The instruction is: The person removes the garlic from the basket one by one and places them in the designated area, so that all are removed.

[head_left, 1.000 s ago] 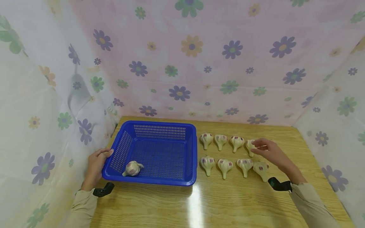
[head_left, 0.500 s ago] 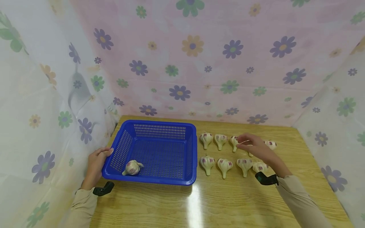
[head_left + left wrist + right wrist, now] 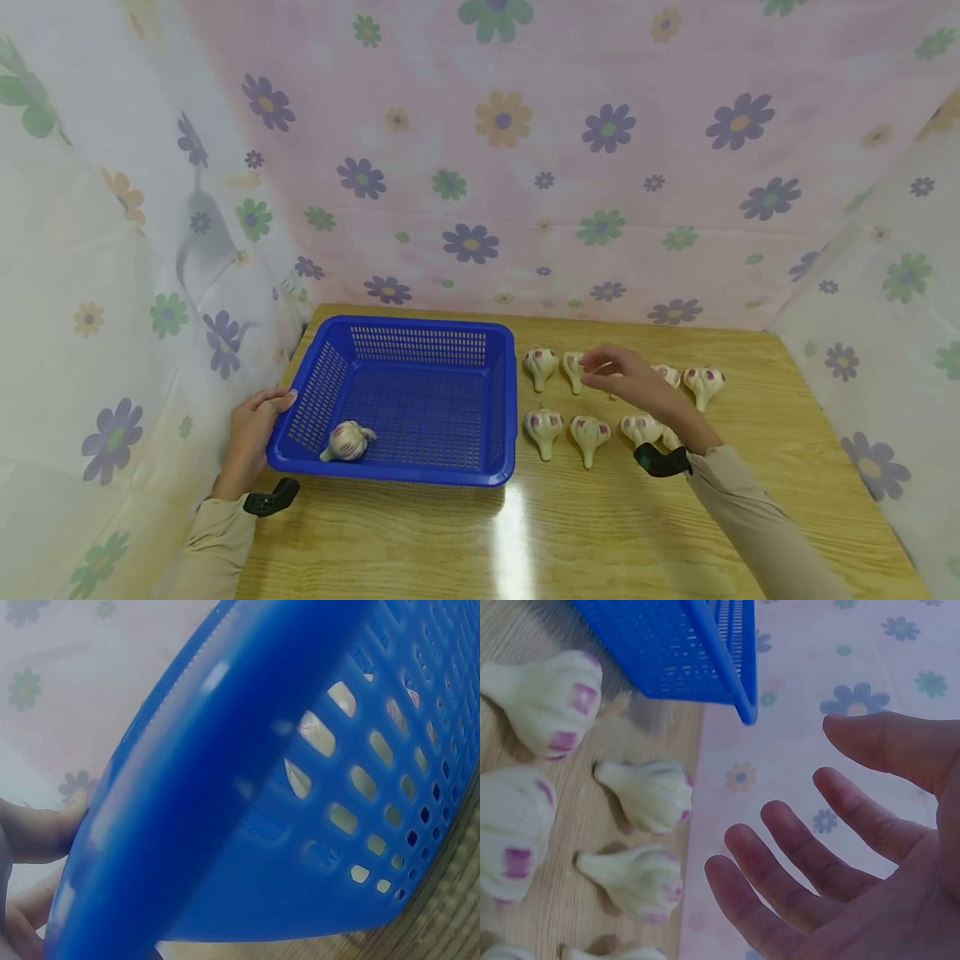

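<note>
A blue plastic basket [image 3: 491,477] stands on the left side of the table. One garlic bulb [image 3: 347,442] lies in its near left corner. My left hand [image 3: 251,429] holds the basket's left rim; in the left wrist view the thumb [image 3: 45,832] is against the rim's edge. Two rows of garlic bulbs [image 3: 590,433] lie right of the basket. Above the back row hovers my right hand [image 3: 637,385], near the second bulb [image 3: 573,371] from the left and partly hiding others. Its fingers [image 3: 780,855] are spread and hold nothing in the right wrist view.
The wooden table [image 3: 420,542] extends in front of the basket and bulbs. Flower-patterned cloth [image 3: 525,167] hangs behind and on both sides. A black wrist camera [image 3: 660,460] on the right arm sits above the front row.
My right hand has moved left along the back row, uncovering the rightmost bulb there. The left hand and the basket stay put.
</note>
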`<state>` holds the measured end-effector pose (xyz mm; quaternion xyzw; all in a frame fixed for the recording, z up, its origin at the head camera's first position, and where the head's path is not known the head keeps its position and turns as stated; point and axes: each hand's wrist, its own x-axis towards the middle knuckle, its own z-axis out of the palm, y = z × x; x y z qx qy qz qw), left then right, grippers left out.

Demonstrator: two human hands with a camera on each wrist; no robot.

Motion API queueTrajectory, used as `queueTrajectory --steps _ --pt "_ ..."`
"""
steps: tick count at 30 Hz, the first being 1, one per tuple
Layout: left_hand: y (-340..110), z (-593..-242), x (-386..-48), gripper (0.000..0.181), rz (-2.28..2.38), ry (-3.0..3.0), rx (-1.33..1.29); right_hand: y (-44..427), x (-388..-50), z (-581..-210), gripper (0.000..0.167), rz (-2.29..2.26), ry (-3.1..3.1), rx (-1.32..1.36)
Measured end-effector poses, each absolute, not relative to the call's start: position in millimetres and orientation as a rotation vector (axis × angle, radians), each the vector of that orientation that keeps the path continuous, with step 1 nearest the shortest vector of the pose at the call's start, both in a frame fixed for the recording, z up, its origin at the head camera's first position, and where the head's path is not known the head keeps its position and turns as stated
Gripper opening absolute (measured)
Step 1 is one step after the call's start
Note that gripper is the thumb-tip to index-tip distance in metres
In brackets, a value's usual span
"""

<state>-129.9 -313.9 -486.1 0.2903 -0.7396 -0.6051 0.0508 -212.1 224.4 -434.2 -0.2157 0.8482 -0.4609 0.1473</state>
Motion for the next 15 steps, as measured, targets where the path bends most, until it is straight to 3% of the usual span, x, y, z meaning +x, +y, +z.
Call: queueTrajectory --steps 15 --pt "-314 -489 -131 0.038 -1.825 -2.261 0.886 183 -221 -428 0.027 -1.338 2.403 -0.665"
